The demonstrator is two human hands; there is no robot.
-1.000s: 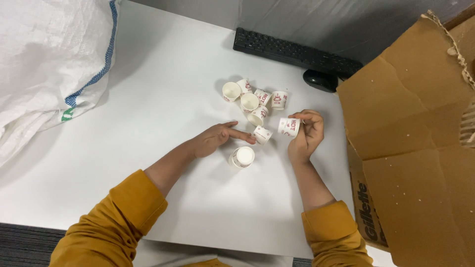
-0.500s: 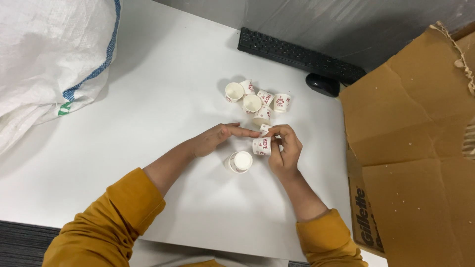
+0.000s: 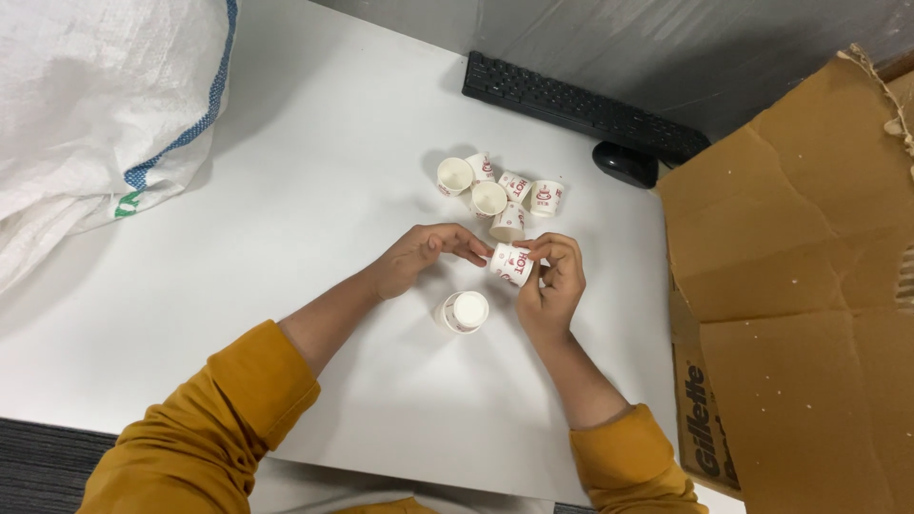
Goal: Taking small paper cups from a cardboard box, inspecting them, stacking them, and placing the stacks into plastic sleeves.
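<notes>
Seven paper cups total: five clustered point(image 3: 500, 195) at 12 o'clock, one upside-down cup point(image 3: 464, 311) at 6, one held cup point(image 3: 511, 264). Right hand point(image 3: 552, 286) fingers pinch it closed, left hand point(image 3: 419, 257) fingertips touch its rim. Keyboard point(image 3: 581, 105), mouse point(image 3: 625, 164) and cardboard box point(image 3: 800, 314) sit around 1–3 o'clock on the surface point(image 3: 314, 190).

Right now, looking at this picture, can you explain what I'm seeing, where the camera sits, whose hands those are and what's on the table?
There is no machine here. The picture comes from a camera worn on a person's head, looking down at their own two bare hands, with mustard-yellow sleeves. The right hand holds a small white paper cup with red print on its side, and the left hand touches it with its fingertips. Another paper cup stands on the white table just below the hands, and a cluster of the same cups lies beyond them. Around these are a black keyboard, a black mouse, a white woven sack and a brown cardboard box.
</notes>
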